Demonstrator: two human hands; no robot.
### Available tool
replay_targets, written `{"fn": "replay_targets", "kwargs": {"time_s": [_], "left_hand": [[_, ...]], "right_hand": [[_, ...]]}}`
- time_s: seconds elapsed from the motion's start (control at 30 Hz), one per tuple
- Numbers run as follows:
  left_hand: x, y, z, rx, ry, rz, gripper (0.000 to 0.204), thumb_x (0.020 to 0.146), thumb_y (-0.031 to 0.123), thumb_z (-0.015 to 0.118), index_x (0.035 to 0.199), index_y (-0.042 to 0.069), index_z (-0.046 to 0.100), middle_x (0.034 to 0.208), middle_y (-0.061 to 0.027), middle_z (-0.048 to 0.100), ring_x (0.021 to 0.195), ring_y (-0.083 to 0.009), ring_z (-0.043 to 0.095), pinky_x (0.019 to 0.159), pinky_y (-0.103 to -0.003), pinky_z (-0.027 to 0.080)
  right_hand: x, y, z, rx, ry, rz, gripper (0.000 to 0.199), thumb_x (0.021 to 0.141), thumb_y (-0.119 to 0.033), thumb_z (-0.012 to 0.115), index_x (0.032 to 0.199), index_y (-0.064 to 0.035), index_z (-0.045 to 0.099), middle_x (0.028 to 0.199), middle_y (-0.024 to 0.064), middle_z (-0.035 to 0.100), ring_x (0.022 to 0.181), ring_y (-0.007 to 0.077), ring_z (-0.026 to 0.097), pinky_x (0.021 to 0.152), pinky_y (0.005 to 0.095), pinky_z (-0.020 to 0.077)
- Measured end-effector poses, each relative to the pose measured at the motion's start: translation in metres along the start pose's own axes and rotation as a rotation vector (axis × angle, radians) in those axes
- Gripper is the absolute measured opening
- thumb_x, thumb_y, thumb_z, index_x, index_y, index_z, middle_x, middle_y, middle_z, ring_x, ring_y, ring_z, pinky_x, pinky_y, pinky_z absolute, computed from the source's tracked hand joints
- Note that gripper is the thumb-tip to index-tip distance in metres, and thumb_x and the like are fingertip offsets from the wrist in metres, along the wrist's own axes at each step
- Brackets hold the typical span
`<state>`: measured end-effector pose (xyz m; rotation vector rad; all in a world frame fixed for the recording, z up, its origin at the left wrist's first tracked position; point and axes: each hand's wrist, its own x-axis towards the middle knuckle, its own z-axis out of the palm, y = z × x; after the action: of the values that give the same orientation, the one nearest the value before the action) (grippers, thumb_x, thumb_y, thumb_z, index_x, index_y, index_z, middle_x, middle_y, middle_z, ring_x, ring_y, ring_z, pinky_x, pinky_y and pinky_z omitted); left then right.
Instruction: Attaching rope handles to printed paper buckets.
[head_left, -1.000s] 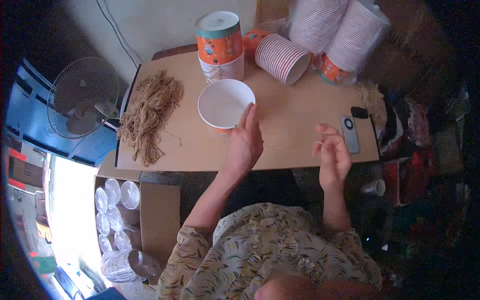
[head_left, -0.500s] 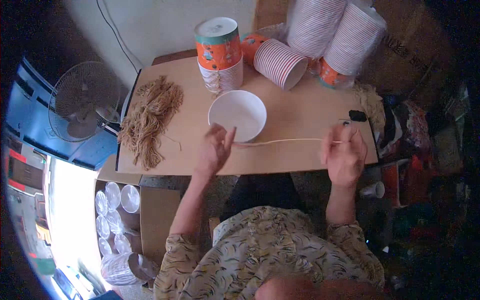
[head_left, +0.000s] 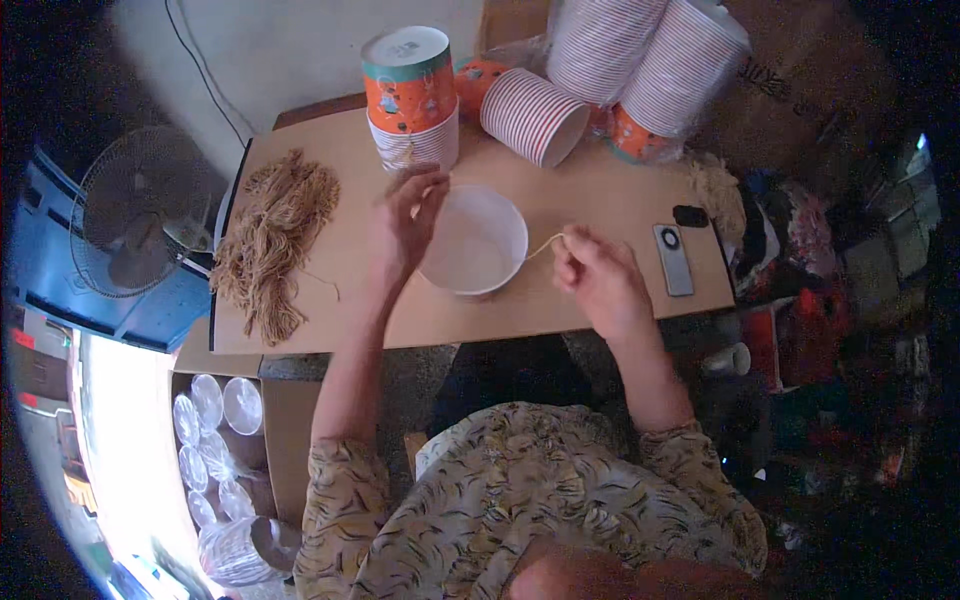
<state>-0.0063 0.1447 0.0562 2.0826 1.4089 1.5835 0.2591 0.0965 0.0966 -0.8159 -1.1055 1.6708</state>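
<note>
An open white round tub [head_left: 470, 240] stands on the table near its front edge, its outside mostly hidden. To its right, my right hand [head_left: 603, 275] pinches a thin pale string [head_left: 543, 247] that runs to the tub's right rim. Where the string goes past there is hidden. My left hand [head_left: 410, 222] is raised at the tub's left rim, its fingers bent and pinched together; whether string is between them is blurred. Just behind that hand stands a stack of paper buckets [head_left: 410, 95], the upper one orange and green and upside down.
A heap of tan strings [head_left: 280, 240] covers the table's left part. Nested paper buckets [head_left: 535, 115] lie on their side, with tall wrapped stacks [head_left: 640, 70] behind. A phone [head_left: 673, 262] and a black object [head_left: 690, 215] lie right. A fan [head_left: 135, 210] stands left.
The string was stretched between both hands in front of the tub; now it reaches the tub's right rim. My left hand has moved up, my right hand inward, baring the phone.
</note>
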Motion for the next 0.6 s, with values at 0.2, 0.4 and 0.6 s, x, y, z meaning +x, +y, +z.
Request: {"fn": "replay_targets", "kwargs": {"time_s": [0.2,0.4,0.6], "left_hand": [[-0.054,0.099,0.011,-0.433,-0.027,-0.292,0.015,0.088,0.011,0.071,0.1,0.002,0.07,0.094,-0.0071,0.067,0.075,-0.0115,0.062,0.06,-0.025,0.05],[-0.073,0.098,0.026,-0.7,-0.106,-0.499,0.015,0.09,0.012,0.071,0.1,0.001,0.07,0.092,-0.0029,0.067,0.075,-0.0076,0.059,0.064,-0.022,0.048],[-0.09,0.092,0.011,-0.881,-0.242,-0.675,0.011,0.091,0.009,0.069,0.098,0.0,0.07,0.083,-0.0004,0.067,0.074,-0.0052,0.057,0.066,-0.022,0.048]], "right_hand": [[0.007,0.029,0.016,0.294,0.059,0.025,0.019,0.093,-0.022,0.059,0.1,-0.0043,0.063,0.11,0.0073,0.064,0.098,0.0169,0.057,0.086,0.0338,0.0447],[-0.001,0.054,0.024,0.215,-0.056,-0.073,0.015,0.095,-0.018,0.059,0.103,-0.0074,0.067,0.13,0.0058,0.058,0.114,0.0163,0.055,0.1,0.0361,0.0406],[-0.007,0.046,0.025,-0.064,-0.133,-0.086,0.026,0.095,-0.025,0.062,0.11,-0.0035,0.062,0.129,0.0084,0.057,0.111,0.0155,0.052,0.095,0.0328,0.0425]]}}
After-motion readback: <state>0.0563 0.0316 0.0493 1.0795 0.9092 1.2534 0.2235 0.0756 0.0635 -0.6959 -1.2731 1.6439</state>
